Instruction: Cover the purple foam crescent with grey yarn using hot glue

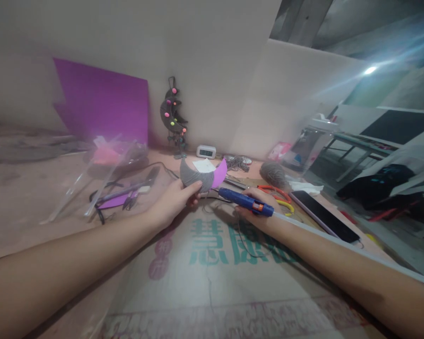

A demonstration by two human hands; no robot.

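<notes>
One crescent (204, 179) (glue gun (243, 200) alongside)

A white digital clock (206, 152) stands left of a clear lidded container (309, 146) and a dark-screened phone (325, 216).

Craft workspace, blue glue gun (243, 200), grey yarn ball (273, 174), purple sheet (108, 103), crescent ornament (167, 118)

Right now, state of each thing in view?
Left hand: closed on crescent
Crescent: partly yarn-wrapped, right end bare
Right hand: closed around glue gun
Glue gun: glue stick in rear
Phone: face up, screen dark
Clock: upright, digits showing
Purple sheet: upright
Yarn ball: wound
Light: on
</notes>
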